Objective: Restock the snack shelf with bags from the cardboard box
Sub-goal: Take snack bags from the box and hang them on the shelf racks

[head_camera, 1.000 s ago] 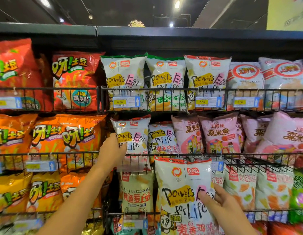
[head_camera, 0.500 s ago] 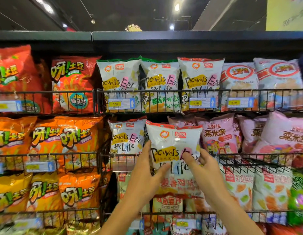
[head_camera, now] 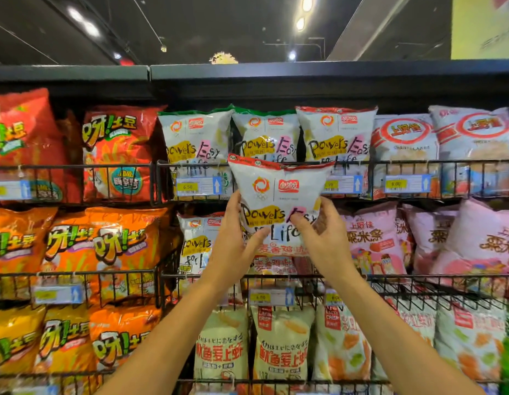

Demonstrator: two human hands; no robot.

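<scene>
Both hands, left hand point(head_camera: 233, 246) and right hand point(head_camera: 324, 238), grasping white bag point(head_camera: 278, 195), its bottom hidden, price tags point(head_camera: 197, 186) blurred, wire shelf point(head_camera: 418, 163), dark ceiling

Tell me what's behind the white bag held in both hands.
Behind the held bag, a matching bag's lower print shows on the middle shelf; its upper part and some top-shelf rail are covered.

Above you is a dark painted ceiling point(head_camera: 219, 24) with two oval glowing lamps point(head_camera: 300, 23) and a wide grey slanted beam point(head_camera: 375, 24). At your upper right is a flat yellow-green panel point(head_camera: 484, 27). A pale yellow spiky ball point(head_camera: 223, 58) shows only its top. One of the small white-and-yellow price labels point(head_camera: 198, 186) with blue arrows reads 6.50. At your left stand shiny orange foil bags point(head_camera: 105, 246), at your right pink ones point(head_camera: 372, 238).
</scene>
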